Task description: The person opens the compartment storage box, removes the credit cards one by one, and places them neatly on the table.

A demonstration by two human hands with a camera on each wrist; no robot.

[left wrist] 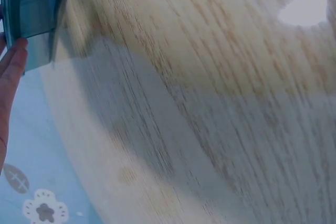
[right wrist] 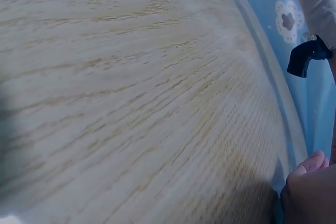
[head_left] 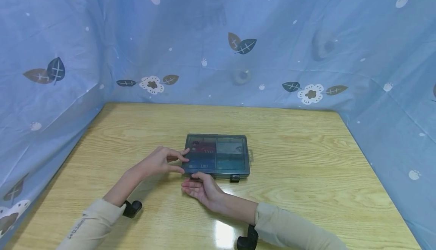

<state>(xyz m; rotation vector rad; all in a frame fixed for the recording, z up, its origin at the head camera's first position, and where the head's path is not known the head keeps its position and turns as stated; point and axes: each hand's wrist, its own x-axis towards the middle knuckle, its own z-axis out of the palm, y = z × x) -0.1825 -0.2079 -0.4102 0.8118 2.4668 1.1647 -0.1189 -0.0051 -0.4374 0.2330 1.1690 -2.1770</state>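
Observation:
A flat, see-through dark plastic case [head_left: 231,159] lies closed on the wooden table. Through its divided lid show a red card and a blue card, both lettered VIP, on the left, with paler contents on the right. My left hand [head_left: 160,163] holds the case's left end, fingers on the side edge and thumb at the front corner; in the left wrist view its fingers [left wrist: 13,77] lie along the case wall. Palm up at the front edge, my right hand [head_left: 206,193] has its thumb by the left latch, which it partly hides. The right-hand latch [head_left: 234,178] shows uncovered.
The wood-grain table [head_left: 306,159] extends around the case. Blue patterned cloth [head_left: 204,53] hangs behind it and along both sides. A small clear hanging tab [head_left: 251,155] sticks out from the case's right end. Black wrist mounts [head_left: 132,208] hang below both sleeves.

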